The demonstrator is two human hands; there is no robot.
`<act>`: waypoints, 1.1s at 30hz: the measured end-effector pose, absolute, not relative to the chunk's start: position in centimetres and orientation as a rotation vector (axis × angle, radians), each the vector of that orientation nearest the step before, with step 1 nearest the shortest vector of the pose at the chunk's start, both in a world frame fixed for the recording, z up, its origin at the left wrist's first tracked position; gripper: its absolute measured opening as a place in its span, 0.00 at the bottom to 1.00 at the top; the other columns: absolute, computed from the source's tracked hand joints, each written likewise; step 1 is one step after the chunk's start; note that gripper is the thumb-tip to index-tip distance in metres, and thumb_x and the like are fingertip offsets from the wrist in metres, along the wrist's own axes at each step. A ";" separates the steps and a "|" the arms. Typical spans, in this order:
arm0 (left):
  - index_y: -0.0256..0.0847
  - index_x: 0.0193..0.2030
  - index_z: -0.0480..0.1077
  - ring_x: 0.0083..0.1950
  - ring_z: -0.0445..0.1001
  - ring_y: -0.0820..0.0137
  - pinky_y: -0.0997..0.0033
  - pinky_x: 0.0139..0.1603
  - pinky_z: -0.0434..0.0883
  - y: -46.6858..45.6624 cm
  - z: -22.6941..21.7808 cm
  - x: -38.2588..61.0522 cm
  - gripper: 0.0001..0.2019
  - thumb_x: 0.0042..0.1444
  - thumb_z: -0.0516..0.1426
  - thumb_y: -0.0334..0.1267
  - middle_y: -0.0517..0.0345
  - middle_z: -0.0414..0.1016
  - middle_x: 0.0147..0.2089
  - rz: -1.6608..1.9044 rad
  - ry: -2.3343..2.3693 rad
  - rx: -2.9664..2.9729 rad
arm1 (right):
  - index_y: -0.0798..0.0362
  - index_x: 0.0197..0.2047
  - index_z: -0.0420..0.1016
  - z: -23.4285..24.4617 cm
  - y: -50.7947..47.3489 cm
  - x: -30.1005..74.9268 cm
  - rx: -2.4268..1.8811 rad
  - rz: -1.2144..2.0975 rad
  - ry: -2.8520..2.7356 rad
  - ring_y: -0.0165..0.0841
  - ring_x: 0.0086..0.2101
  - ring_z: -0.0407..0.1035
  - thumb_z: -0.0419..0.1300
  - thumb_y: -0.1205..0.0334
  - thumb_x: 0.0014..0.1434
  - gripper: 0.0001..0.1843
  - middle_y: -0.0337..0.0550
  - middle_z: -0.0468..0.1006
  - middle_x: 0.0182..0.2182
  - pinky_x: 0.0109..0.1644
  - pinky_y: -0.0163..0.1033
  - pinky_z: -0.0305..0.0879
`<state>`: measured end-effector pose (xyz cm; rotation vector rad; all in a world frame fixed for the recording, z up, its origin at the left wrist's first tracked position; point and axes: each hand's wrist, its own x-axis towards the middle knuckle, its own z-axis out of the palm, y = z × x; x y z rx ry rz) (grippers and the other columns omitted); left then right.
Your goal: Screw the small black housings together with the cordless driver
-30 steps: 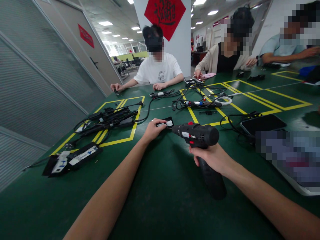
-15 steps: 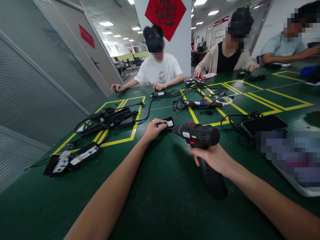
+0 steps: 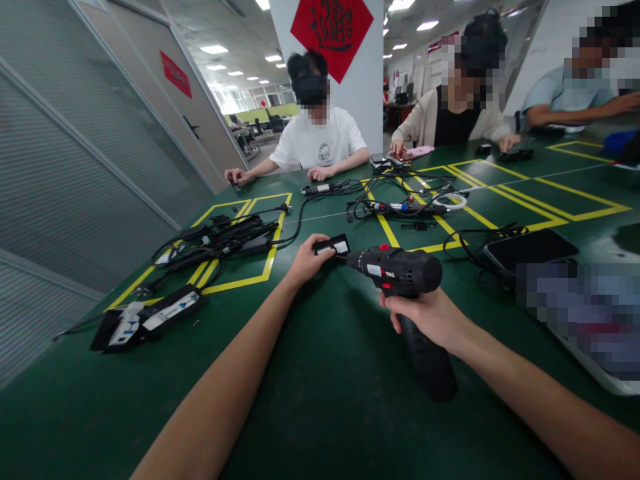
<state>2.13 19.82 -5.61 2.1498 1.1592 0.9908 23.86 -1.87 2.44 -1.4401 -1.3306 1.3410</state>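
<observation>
At the green desk, I have my left fingers pinching a black oblong plastic piece beside the thin metal bit of the black pistol-shaped plastic drill my right fingers clasp, so tilting could skid it thumbward.

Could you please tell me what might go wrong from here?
The drill in the right hand points toward the small black case held by the left hand, so a slip might nick that hand. The tiny loose piece on the table could easily be brushed away and lost.
</observation>
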 end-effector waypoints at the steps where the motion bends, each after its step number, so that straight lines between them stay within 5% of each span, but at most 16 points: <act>1: 0.41 0.48 0.70 0.41 0.71 0.66 0.68 0.41 0.68 19.8 -5.6 2.1 0.18 0.52 0.59 0.46 0.55 0.73 0.45 0.994 1.154 2.158 | 0.54 0.32 0.73 2.5 -1.9 23.9 -1.445 1.341 -1.326 0.30 0.21 0.66 0.57 0.64 0.53 0.05 0.36 0.71 0.16 0.29 0.36 0.59; 8: 0.42 0.44 0.72 0.39 0.71 0.67 0.68 0.38 0.67 19.8 -5.5 2.1 0.15 0.52 0.58 0.47 0.55 0.74 0.43 0.948 1.170 2.203 | 0.54 0.31 0.72 2.3 -1.9 24.1 -1.434 1.348 -1.338 0.30 0.21 0.67 0.56 0.64 0.54 0.04 0.35 0.71 0.16 0.29 0.36 0.60; 19: 0.43 0.45 0.74 0.48 0.71 0.63 0.62 0.52 0.65 19.9 -5.3 2.1 0.15 0.53 0.58 0.46 0.54 0.75 0.46 0.917 1.130 2.238 | 0.54 0.31 0.72 2.2 -1.8 24.0 -1.407 1.345 -1.304 0.30 0.21 0.67 0.57 0.64 0.52 0.04 0.36 0.72 0.20 0.29 0.37 0.62; 33: 0.42 0.44 0.75 0.46 0.72 0.64 0.63 0.49 0.67 19.6 -5.5 2.5 0.15 0.52 0.58 0.46 0.54 0.75 0.45 0.959 1.198 2.191 | 0.56 0.31 0.73 2.5 -1.8 23.8 -1.421 1.332 -1.308 0.29 0.20 0.66 0.57 0.66 0.53 0.04 0.35 0.70 0.16 0.28 0.36 0.59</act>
